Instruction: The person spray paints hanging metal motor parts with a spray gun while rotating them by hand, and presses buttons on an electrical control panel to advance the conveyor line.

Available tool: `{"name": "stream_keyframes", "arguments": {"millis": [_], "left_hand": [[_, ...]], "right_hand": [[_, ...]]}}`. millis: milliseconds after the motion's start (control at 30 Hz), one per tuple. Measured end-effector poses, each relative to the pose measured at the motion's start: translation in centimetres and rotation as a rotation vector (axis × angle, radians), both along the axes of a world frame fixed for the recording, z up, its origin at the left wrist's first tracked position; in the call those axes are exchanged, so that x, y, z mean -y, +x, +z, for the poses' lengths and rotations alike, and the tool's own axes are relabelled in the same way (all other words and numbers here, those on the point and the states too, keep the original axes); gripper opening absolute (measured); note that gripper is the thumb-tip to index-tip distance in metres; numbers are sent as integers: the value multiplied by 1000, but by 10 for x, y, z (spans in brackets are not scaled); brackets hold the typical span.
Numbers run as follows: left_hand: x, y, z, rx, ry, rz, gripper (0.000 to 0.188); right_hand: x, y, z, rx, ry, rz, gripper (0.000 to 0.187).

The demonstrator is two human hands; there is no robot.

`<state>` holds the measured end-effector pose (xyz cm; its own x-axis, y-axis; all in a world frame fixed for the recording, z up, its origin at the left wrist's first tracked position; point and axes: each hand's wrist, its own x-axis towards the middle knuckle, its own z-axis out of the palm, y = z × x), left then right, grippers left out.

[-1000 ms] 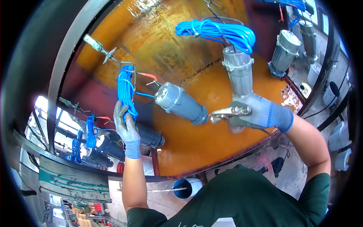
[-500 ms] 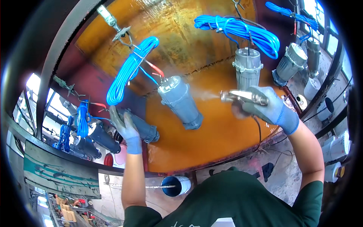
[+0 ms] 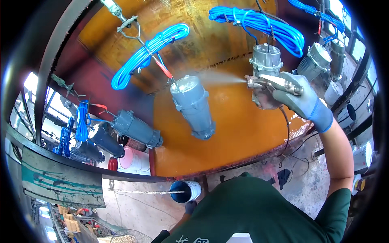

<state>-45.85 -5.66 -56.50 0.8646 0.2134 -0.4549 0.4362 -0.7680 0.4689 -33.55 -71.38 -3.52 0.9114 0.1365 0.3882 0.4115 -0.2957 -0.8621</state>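
Note:
My right hand (image 3: 300,99), in a grey-blue glove, grips a metal spray gun (image 3: 267,83) whose nozzle points left. A thin mist runs from the nozzle to the top of a grey cylindrical pump (image 3: 193,106). That pump hangs tilted from a hook, with a coil of blue cable (image 3: 148,54) above it. Just behind the gun hangs a second grey pump (image 3: 265,60). My left hand (image 3: 190,207) is down low by my chest, next to a blue bucket (image 3: 184,190). It is small and partly hidden, and I see nothing in it.
More grey pumps with blue cable coils hang at the left (image 3: 135,128) and at the right (image 3: 314,62). An orange-stained booth wall (image 3: 239,137) stands behind them. A dark hose (image 3: 285,129) drops from the gun. Pink and red buckets (image 3: 129,158) stand on the floor.
My left hand has let go of the blue cable coil and dropped down toward the bucket. My right hand has raised the spray gun, which now sprays the middle pump.

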Motion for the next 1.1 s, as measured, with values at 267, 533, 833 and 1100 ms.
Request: {"name": "stream_keyframes", "arguments": {"millis": [267,533,833,1100], "left_hand": [[-56,-53,-37,-283,96,-88,47],[-6,13,-43,-132,44,-152,42],[58,66,45,305,-111,-202,32],[284,269,441,1472,-353,-866,22]], "right_hand": [[4,12,18,-53,-63,11,31],[0,22,21,-50,-194,58,26],[-10,9,-23,-159,-15,30,22],[0,7,-75,-267,217,168,37]]}}
